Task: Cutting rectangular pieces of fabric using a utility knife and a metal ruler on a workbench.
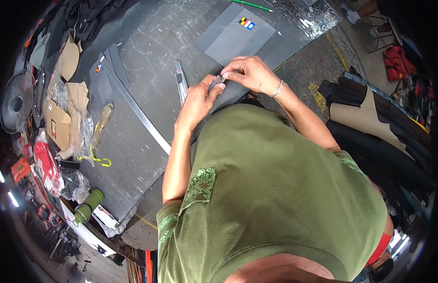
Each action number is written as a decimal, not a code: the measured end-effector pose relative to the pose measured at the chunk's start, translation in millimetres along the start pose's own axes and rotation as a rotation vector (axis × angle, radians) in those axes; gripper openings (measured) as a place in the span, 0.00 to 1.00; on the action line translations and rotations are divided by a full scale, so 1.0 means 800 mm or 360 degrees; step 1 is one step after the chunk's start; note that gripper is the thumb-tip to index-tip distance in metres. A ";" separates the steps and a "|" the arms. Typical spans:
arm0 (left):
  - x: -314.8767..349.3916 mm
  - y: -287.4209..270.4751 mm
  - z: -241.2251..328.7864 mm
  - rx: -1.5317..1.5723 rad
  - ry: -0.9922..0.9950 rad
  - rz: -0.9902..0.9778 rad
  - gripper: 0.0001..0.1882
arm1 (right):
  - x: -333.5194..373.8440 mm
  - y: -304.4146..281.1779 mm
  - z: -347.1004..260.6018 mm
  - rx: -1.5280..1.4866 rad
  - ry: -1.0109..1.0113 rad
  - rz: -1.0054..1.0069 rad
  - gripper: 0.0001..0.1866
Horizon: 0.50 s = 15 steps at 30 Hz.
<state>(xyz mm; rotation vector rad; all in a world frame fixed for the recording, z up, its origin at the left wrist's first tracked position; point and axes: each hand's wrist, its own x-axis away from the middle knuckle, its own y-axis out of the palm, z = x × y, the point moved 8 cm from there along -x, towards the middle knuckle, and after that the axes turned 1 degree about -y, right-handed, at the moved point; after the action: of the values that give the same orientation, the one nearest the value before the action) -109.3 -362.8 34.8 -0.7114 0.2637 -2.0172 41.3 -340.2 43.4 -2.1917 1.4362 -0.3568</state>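
Note:
Near the table's front edge, my left hand holds a small grey, flat piece between thumb and fingers. My right hand, with a bracelet at its wrist, pinches the same piece at its far end. The piece is partly covered by my fingers, so its kind is unclear. Just left of my left hand lies a utility knife with a grey body. Beyond my right hand is a flat grey sheet with a small multicoloured flag patch.
A long metal ruler crosses the dark table. Left of it lie grey cut pieces and brown cardboard patterns. A green pencil lies at the far edge. Dark material rolls stand at right; a fan at far left.

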 end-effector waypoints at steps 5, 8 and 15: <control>0.002 -0.003 -0.007 -0.0024 0.0058 0.0026 0.19 | 0.005 -0.005 0.013 -0.0213 0.0242 0.0058 0.08; 0.007 -0.009 0.003 -0.0087 0.0060 0.0012 0.18 | 0.003 -0.007 -0.002 -0.0191 0.0229 -0.0124 0.08; 0.018 -0.008 0.010 0.0001 0.0337 0.0072 0.15 | 0.002 -0.012 -0.034 -0.0054 -0.0086 -0.0334 0.10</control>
<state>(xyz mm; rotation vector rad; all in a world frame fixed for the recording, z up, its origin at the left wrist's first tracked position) -114.4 -370.4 49.7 -0.4869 0.3991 -2.0500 36.7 -345.4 71.6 -2.3681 1.1950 -0.3438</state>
